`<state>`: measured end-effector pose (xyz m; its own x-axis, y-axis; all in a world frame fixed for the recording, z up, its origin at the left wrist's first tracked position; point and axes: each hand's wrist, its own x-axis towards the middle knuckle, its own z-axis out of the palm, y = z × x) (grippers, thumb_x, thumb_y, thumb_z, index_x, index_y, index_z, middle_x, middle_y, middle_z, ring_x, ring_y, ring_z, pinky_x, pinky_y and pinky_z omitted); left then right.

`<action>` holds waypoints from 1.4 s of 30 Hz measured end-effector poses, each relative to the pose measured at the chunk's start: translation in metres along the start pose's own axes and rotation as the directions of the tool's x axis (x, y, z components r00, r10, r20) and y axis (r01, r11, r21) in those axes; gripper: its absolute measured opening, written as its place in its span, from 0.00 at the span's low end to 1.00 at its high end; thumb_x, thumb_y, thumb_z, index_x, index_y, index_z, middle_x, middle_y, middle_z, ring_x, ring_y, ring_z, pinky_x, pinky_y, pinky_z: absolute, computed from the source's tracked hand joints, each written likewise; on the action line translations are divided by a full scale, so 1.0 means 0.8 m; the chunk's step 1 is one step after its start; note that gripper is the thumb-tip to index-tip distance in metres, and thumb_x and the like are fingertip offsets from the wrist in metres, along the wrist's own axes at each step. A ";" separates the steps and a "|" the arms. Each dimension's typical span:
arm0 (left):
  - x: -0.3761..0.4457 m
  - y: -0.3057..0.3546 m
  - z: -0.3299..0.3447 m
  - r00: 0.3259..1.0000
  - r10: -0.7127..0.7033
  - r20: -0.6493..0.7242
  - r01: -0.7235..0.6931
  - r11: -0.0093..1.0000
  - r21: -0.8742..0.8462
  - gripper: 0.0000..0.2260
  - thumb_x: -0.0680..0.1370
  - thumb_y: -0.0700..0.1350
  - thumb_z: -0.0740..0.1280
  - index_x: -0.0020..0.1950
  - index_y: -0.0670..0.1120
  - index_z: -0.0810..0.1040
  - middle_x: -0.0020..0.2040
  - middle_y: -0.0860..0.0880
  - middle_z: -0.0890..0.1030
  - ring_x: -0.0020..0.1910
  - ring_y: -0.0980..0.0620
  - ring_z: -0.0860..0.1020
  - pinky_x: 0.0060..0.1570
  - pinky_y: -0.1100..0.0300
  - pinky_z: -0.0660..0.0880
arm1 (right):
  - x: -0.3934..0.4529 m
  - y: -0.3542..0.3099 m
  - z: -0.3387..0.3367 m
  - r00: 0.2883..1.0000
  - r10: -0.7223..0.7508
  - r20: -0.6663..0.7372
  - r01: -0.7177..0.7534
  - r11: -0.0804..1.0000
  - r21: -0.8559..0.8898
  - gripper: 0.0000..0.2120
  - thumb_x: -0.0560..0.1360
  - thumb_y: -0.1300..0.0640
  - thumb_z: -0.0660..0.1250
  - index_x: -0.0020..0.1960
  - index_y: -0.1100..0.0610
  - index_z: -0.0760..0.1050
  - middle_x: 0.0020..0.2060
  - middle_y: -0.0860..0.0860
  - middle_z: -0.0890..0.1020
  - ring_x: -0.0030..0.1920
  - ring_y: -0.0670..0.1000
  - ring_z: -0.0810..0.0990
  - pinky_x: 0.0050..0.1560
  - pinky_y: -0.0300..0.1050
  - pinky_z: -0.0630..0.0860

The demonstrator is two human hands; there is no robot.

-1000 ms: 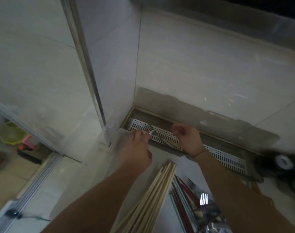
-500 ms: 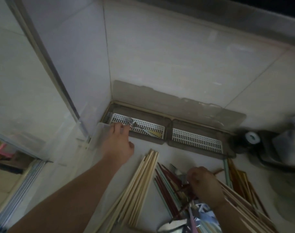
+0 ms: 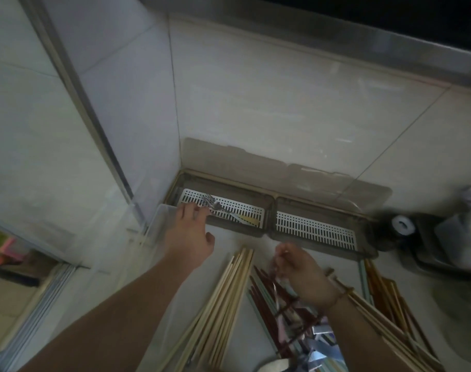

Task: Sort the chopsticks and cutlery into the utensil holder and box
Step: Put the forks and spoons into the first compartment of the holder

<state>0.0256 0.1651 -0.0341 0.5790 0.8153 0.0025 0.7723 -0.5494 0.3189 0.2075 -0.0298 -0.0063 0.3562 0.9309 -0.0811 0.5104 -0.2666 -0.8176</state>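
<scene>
I am watching through the head camera as the sorting is only just getting going. The box (image 3: 282, 224) is sitting open against the wall, its lid tipped back, and its left compartment is holding just one fork (image 3: 218, 208) with a pale handle lying on the white slotted tray; the right compartment is showing bare tray. The left hand (image 3: 188, 232) is resting with straight, relaxed fingers on the near edge of the box by the fork's tines, holding nothing. The right hand (image 3: 301, 272) is hovering over the mixed pile, fingers curled around something thin and shiny (probably another piece of cutlery, though the blur is too heavy for me to say which). Nearly everything is waiting: a bundle of pale chopsticks (image 3: 223, 304) is lying loose between the two arms, dark red chopsticks (image 3: 266, 291) are lying tangled under the right hand, and brown chopsticks (image 3: 384, 299) are lying off to the right, all outside the box. I am not making out a utensil holder anywhere here. I am judging this as an early stage, with one item placed and the bulk left.
</scene>
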 end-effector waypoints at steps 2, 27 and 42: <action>0.000 0.000 -0.001 1.000 0.013 -0.011 -0.013 1.000 -0.008 0.23 0.73 0.50 0.66 0.67 0.52 0.68 0.66 0.48 0.64 0.67 0.48 0.61 0.50 0.55 0.75 | 0.028 -0.023 0.002 0.998 0.053 -0.044 -0.044 0.984 0.171 0.08 0.80 0.62 0.59 0.44 0.57 0.72 0.39 0.61 0.75 0.38 0.54 0.79 0.35 0.45 0.77; 0.001 -0.005 0.005 0.997 0.004 -0.074 -0.012 0.994 -0.105 0.23 0.70 0.50 0.66 0.66 0.53 0.69 0.65 0.50 0.65 0.66 0.51 0.60 0.51 0.59 0.71 | 0.238 -0.024 0.067 0.960 0.282 0.000 -0.281 0.958 0.065 0.16 0.79 0.71 0.52 0.43 0.66 0.77 0.33 0.55 0.73 0.26 0.44 0.71 0.25 0.29 0.66; 0.004 -0.006 0.019 0.996 -0.003 -0.088 -0.006 0.994 -0.110 0.24 0.68 0.48 0.70 0.63 0.50 0.72 0.64 0.46 0.66 0.67 0.47 0.61 0.51 0.50 0.75 | -0.001 0.066 -0.030 0.988 -0.006 -0.151 -0.073 0.856 -0.511 0.07 0.72 0.60 0.70 0.48 0.51 0.82 0.41 0.47 0.83 0.37 0.45 0.77 0.41 0.38 0.72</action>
<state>0.0274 0.1673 -0.0503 0.5510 0.8302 0.0850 0.7353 -0.5312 0.4209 0.2530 -0.0506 -0.0354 0.4672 0.8841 0.0113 0.8114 -0.4236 -0.4029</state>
